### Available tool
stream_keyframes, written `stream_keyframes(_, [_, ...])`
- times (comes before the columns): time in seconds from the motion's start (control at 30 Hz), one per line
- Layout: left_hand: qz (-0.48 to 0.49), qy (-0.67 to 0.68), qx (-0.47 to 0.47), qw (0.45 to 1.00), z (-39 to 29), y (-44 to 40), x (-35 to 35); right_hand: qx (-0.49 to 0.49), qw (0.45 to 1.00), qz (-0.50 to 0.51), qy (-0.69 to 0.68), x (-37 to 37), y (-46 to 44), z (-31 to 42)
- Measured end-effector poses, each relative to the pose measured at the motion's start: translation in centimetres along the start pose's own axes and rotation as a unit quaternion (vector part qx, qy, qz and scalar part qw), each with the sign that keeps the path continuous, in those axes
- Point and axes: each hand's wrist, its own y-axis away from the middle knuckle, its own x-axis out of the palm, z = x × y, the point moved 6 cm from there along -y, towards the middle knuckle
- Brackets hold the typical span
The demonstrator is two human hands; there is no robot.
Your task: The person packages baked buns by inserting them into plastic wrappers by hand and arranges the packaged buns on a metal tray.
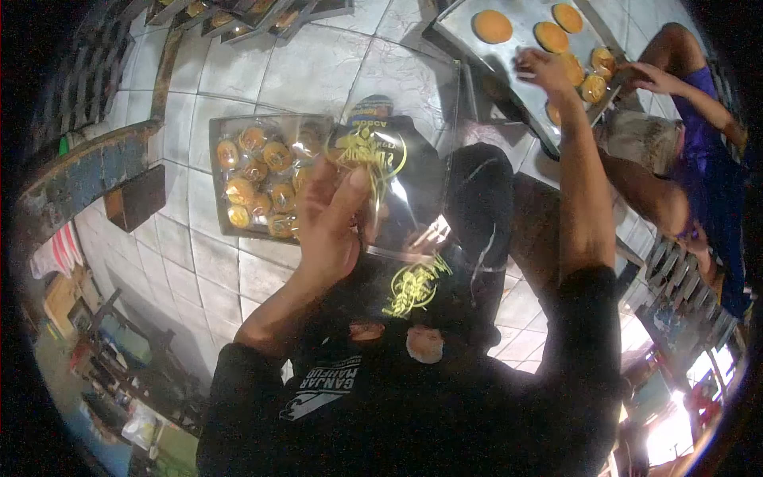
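My left hand (330,219) is closed on clear plastic bags (409,199) with yellow printing, held up in front of my body. Stretched over a metal tray (517,67) at the upper right, my right hand (544,70) has its fingers apart and nothing visible in them. It is just beside a round brown bun (571,70). Several more buns, such as one (492,26) near the tray's far end, lie loose on the metal. Left of my left hand, a shallow box (216,179) holds several buns in clear wrappers (275,157).
Beside the tray at the right sits another person (699,103), one hand (648,78) at the tray's edge. Dark trays (238,20) with baked goods stand at the top. A brown box (137,197) and a worn blue bench (87,163) are at the left.
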Motion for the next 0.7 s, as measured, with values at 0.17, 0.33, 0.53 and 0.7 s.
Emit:
stream_keyframes(0.17, [-0.098, -0.070, 0.056, 0.991, -1.5, -1.5, -1.0, -0.132, 0.955, -0.245, 0.102, -3.9, -11.7, -0.5])
stream_keyframes(0.33, [-0.114, -0.103, 0.056, 0.987, -2.0, -1.6, -0.4, -0.102, 0.906, -0.342, 0.228, -1.6, -15.3, 0.5])
stream_keyframes(0.53, [-0.091, -0.081, 0.084, 0.989, -1.8, -2.1, -0.9, -0.203, 0.931, -0.201, 0.229, 4.8, -8.7, 3.6])
stream_keyframes(0.7, [-0.120, -0.022, 0.110, 0.986, -1.8, -2.2, -2.0, -0.237, 0.936, -0.238, -0.109, 5.9, 9.8, 12.3])
